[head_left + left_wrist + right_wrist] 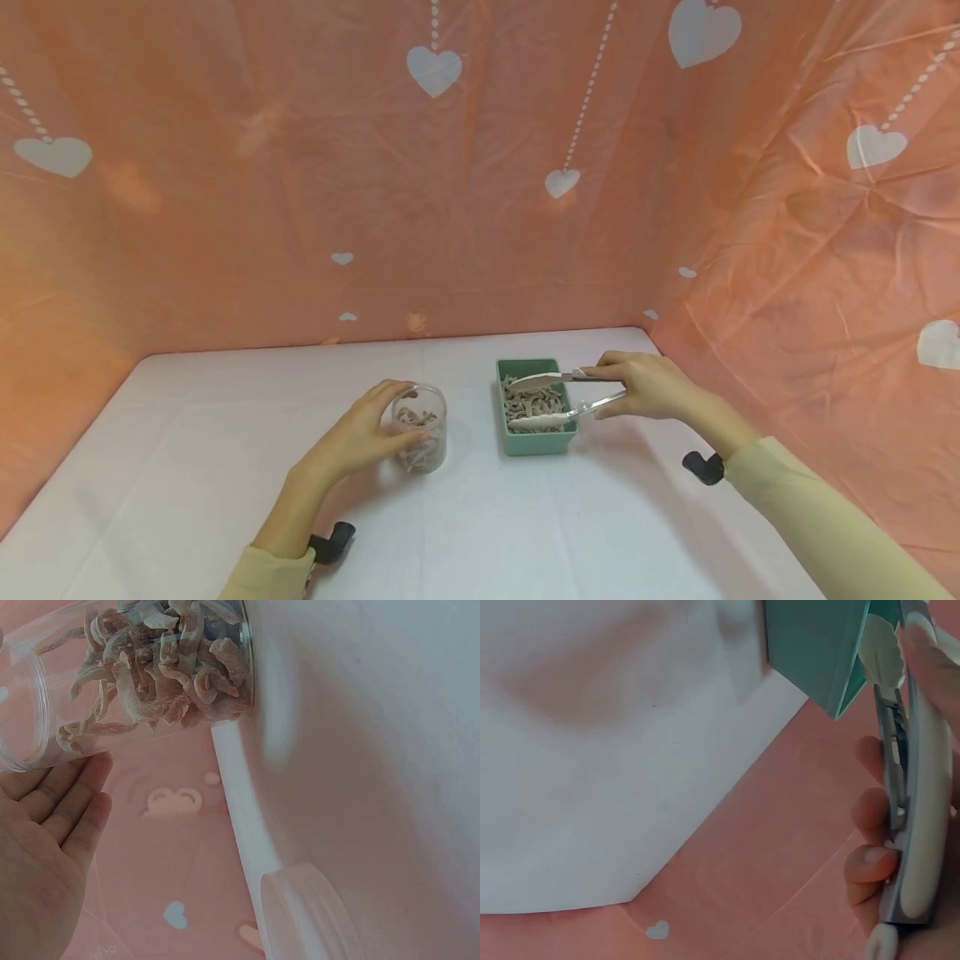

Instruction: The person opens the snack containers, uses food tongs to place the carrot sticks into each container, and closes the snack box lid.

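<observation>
My left hand (367, 429) holds a clear plastic jar (442, 433), thumb at its near side and fingers at its far side. Brownish, curled dried strips (150, 667) fill the jar's lower part. To its right stands a green rectangular box (536, 444) with more such strips (536, 402) inside. My right hand (637, 385) grips a pair of tongs (598, 404) by the handles. The two pale tips of the tongs are spread apart over the box, and I see no strip pinched between them.
In the left wrist view a translucent round lid or ring (307, 919) lies on the white table (487, 533); the head view does not show it. An orange cloth backdrop (487, 208) with white hearts encloses the table's back and sides.
</observation>
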`<state>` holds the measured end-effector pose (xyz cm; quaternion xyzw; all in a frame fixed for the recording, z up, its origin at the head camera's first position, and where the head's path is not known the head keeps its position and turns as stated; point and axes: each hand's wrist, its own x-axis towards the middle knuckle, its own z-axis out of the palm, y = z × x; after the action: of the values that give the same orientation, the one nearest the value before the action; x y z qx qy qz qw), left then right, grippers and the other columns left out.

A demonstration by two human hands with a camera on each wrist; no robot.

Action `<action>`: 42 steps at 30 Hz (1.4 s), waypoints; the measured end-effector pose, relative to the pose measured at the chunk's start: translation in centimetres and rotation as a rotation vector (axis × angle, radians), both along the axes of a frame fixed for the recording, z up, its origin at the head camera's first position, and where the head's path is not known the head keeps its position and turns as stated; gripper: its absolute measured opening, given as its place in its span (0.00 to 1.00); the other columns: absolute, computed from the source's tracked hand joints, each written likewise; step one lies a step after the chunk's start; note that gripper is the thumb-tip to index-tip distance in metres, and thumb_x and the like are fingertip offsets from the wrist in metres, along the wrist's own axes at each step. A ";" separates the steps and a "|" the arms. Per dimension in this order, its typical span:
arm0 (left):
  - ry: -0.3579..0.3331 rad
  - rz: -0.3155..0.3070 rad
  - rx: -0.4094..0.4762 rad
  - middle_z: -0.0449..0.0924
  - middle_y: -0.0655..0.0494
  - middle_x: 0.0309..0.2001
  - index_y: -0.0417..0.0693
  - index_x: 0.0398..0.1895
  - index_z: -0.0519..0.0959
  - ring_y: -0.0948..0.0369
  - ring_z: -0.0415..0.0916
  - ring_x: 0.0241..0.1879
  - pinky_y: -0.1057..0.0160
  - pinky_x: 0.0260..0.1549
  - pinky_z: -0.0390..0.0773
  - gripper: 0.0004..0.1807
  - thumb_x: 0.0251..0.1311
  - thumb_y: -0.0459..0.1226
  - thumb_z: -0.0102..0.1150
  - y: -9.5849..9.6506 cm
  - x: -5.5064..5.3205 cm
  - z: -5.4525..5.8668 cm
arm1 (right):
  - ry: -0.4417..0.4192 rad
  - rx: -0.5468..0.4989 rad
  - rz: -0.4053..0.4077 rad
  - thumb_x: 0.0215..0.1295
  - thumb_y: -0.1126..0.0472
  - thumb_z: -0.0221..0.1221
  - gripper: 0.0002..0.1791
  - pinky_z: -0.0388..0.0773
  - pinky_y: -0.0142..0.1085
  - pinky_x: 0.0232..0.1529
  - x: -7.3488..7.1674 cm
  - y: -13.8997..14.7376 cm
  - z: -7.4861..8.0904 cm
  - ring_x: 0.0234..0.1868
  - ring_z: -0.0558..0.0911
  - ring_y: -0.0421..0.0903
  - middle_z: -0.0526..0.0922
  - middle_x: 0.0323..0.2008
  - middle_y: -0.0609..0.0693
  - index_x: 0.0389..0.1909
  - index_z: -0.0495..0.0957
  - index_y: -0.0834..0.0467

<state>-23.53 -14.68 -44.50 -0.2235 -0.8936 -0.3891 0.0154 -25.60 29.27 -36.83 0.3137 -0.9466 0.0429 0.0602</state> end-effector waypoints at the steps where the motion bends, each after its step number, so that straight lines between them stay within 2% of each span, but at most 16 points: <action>1: 0.000 0.001 -0.001 0.73 0.44 0.68 0.41 0.73 0.70 0.41 0.68 0.71 0.35 0.70 0.66 0.43 0.59 0.53 0.75 0.0 0.0 0.0 | -0.009 0.013 0.000 0.50 0.42 0.79 0.37 0.75 0.34 0.31 -0.1 -0.1 0.1 0.38 0.83 0.44 0.84 0.45 0.43 0.61 0.85 0.53; 10: 0.000 0.001 -0.001 0.74 0.43 0.67 0.42 0.72 0.70 0.41 0.68 0.70 0.35 0.70 0.67 0.43 0.59 0.53 0.75 0.0 0.0 0.0 | -0.084 0.061 -0.016 0.50 0.44 0.79 0.40 0.79 0.38 0.35 -0.9 -0.8 0.3 0.43 0.84 0.50 0.83 0.49 0.47 0.65 0.82 0.54; 22: 0.007 0.003 0.005 0.74 0.45 0.67 0.42 0.72 0.71 0.42 0.69 0.70 0.36 0.70 0.67 0.43 0.59 0.53 0.76 0.0 0.0 0.0 | -0.082 0.110 -0.037 0.51 0.43 0.78 0.40 0.78 0.39 0.34 -1.8 -1.4 0.3 0.42 0.83 0.48 0.82 0.48 0.47 0.65 0.82 0.54; 32: 0.004 -0.001 0.000 0.74 0.45 0.68 0.43 0.73 0.70 0.42 0.68 0.70 0.35 0.70 0.67 0.44 0.59 0.55 0.75 0.0 0.0 0.0 | -0.054 0.127 -0.047 0.51 0.43 0.78 0.36 0.76 0.37 0.30 -1.7 -1.7 0.2 0.35 0.79 0.43 0.82 0.42 0.45 0.61 0.85 0.52; 42: 0.012 -0.003 0.005 0.74 0.46 0.67 0.42 0.73 0.70 0.42 0.69 0.70 0.36 0.70 0.67 0.43 0.59 0.53 0.75 0.1 0.0 -0.1 | 0.020 0.129 -0.004 0.51 0.45 0.79 0.33 0.70 0.33 0.25 -1.1 -1.9 0.2 0.29 0.75 0.38 0.77 0.36 0.41 0.58 0.87 0.51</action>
<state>-23.56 -14.63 -44.56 -0.2270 -0.8921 -0.3902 0.0208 -26.66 27.40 -36.67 0.3153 -0.9475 -0.0213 0.0493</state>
